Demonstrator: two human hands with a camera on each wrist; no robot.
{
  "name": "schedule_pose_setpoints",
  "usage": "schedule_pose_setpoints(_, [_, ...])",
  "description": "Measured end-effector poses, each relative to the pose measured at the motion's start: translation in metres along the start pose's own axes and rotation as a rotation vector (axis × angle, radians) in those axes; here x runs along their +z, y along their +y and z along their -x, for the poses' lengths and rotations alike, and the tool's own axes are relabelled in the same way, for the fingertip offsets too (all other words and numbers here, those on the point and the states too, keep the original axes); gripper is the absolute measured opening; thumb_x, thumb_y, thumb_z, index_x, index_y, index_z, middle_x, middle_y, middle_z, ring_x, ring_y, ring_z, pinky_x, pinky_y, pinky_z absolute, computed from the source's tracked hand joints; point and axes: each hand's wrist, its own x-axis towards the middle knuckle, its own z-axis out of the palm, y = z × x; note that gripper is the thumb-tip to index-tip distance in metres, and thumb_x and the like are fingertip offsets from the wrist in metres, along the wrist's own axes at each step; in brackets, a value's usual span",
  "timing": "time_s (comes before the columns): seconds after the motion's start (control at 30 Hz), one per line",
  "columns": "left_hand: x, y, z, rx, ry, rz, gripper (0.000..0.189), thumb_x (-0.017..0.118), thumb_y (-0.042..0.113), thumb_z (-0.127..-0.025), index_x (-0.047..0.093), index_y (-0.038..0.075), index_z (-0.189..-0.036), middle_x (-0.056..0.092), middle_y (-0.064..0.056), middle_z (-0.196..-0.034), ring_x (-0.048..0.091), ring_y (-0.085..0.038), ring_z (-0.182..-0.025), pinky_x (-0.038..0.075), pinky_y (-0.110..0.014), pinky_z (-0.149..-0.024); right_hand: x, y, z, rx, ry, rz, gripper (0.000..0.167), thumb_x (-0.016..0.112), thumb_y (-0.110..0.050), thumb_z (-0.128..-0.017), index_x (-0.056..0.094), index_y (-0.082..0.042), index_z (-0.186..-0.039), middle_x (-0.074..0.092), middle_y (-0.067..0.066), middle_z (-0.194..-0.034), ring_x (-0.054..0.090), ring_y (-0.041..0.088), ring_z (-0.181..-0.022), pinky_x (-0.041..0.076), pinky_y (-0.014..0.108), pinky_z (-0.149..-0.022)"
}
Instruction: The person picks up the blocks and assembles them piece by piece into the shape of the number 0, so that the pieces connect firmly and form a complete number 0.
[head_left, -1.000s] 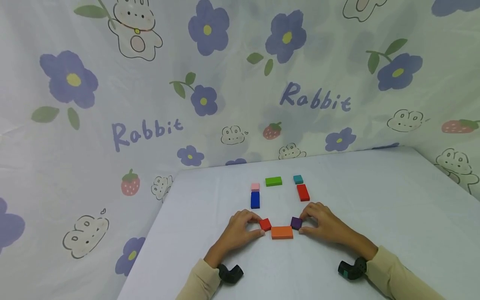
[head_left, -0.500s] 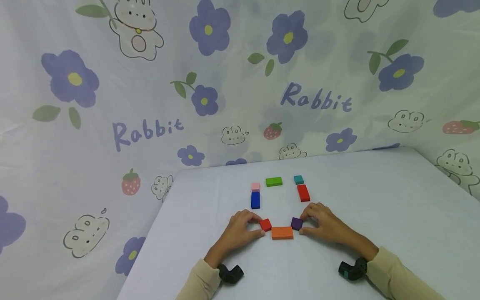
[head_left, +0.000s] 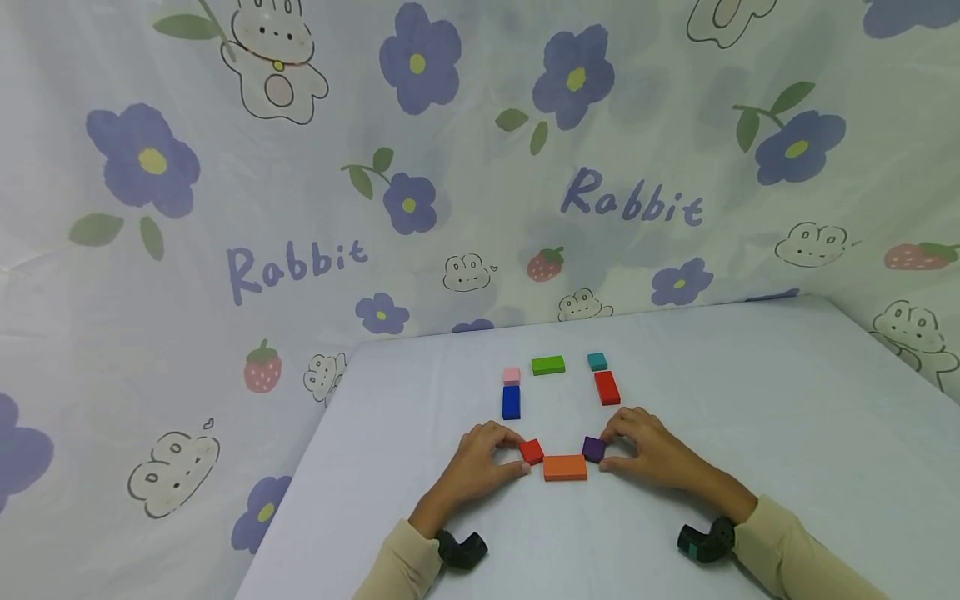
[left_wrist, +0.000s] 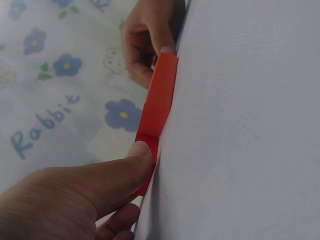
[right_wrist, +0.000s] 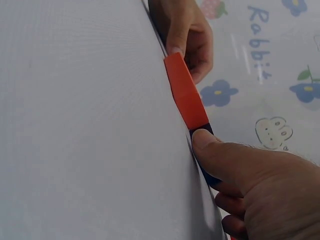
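My left hand (head_left: pixel 480 461) pinches a small red square block (head_left: pixel 532 452) between thumb and index finger. On the other side, my right hand (head_left: pixel 647 450) pinches a small dark purple square block (head_left: pixel 594 449) the same way. Between them lies a longer orange rectangular block (head_left: pixel 565 468), its two far corners at the red and purple blocks. Both small blocks are turned at an angle to the orange one. In the left wrist view the thumb (left_wrist: pixel 139 150) presses on the red block's near face; the right wrist view shows the other thumb (right_wrist: pixel 204 140) on the purple block.
Farther back on the white table (head_left: pixel 750 400) lie a blue block (head_left: pixel 512 402), a pink block (head_left: pixel 512 376), a green block (head_left: pixel 548 365), a teal block (head_left: pixel 597 362) and a red rectangular block (head_left: pixel 607 388). A printed curtain (head_left: pixel 480 167) hangs behind the table.
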Motion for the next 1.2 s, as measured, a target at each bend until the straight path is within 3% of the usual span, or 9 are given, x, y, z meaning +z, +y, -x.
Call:
schedule_pose_setpoints(0.17, [0.000, -0.001, -0.001, -0.004, -0.008, 0.001, 0.031, 0.077, 0.040, -0.085, 0.070, 0.025, -0.111, 0.062, 0.009, -0.106, 0.052, -0.011, -0.103, 0.039, -0.037, -0.091, 0.000, -0.001, -0.001, 0.021, -0.008, -0.006, 0.028, 0.086, -0.037, -0.077, 0.070, -0.028, -0.099, 0.059, -0.017, -0.101, 0.053, 0.012, -0.106, 0.047, 0.041, -0.091])
schedule_pose_setpoints(0.33, [0.001, -0.002, 0.000, -0.003, -0.009, -0.002, 0.031, 0.078, 0.040, -0.085, 0.070, 0.025, -0.111, 0.062, 0.008, -0.106, 0.052, -0.012, -0.103, 0.039, -0.036, -0.090, -0.001, -0.003, 0.000, 0.032, -0.012, -0.012, 0.035, 0.083, -0.047, -0.077, 0.071, -0.027, -0.103, 0.059, -0.017, -0.101, 0.052, 0.010, -0.106, 0.048, 0.041, -0.091])
schedule_pose_setpoints(0.57, [0.000, -0.001, -0.002, 0.012, 0.000, -0.011, 0.032, 0.078, 0.040, -0.084, 0.070, 0.024, -0.111, 0.063, 0.008, -0.107, 0.053, -0.011, -0.102, 0.039, -0.036, -0.091, -0.007, -0.010, 0.002, 0.086, -0.001, -0.101, 0.018, 0.067, -0.039, -0.095, 0.069, -0.025, -0.107, 0.062, -0.013, -0.103, 0.054, 0.011, -0.103, 0.051, 0.035, -0.088])
schedule_pose_setpoints(0.67, [0.000, -0.002, -0.001, 0.005, -0.004, -0.003, 0.032, 0.078, 0.040, -0.084, 0.071, 0.024, -0.111, 0.063, 0.008, -0.107, 0.053, -0.012, -0.102, 0.039, -0.036, -0.090, -0.008, -0.011, 0.001, 0.123, -0.001, -0.143, 0.020, 0.062, -0.041, -0.098, 0.068, -0.024, -0.108, 0.061, -0.012, -0.103, 0.054, 0.011, -0.102, 0.052, 0.030, -0.086])
schedule_pose_setpoints(0.97, [0.000, -0.004, -0.001, 0.003, -0.006, 0.007, 0.032, 0.077, 0.042, -0.085, 0.070, 0.025, -0.112, 0.063, 0.008, -0.109, 0.052, -0.012, -0.104, 0.038, -0.036, -0.090, -0.014, -0.007, -0.005, 0.149, -0.004, -0.254, 0.021, 0.060, -0.040, -0.099, 0.067, -0.021, -0.106, 0.061, -0.007, -0.097, 0.055, 0.011, -0.090, 0.051, 0.022, -0.078])
schedule_pose_setpoints(1.2, [0.001, -0.006, -0.002, 0.015, 0.000, 0.000, 0.031, 0.078, 0.042, -0.085, 0.070, 0.026, -0.111, 0.063, 0.008, -0.108, 0.052, -0.012, -0.103, 0.038, -0.036, -0.089, -0.033, 0.006, -0.011, 0.218, 0.004, -0.307, 0.025, 0.062, -0.033, -0.099, 0.069, -0.012, -0.110, 0.068, 0.002, -0.097, 0.060, 0.014, -0.087, 0.052, 0.021, -0.074])
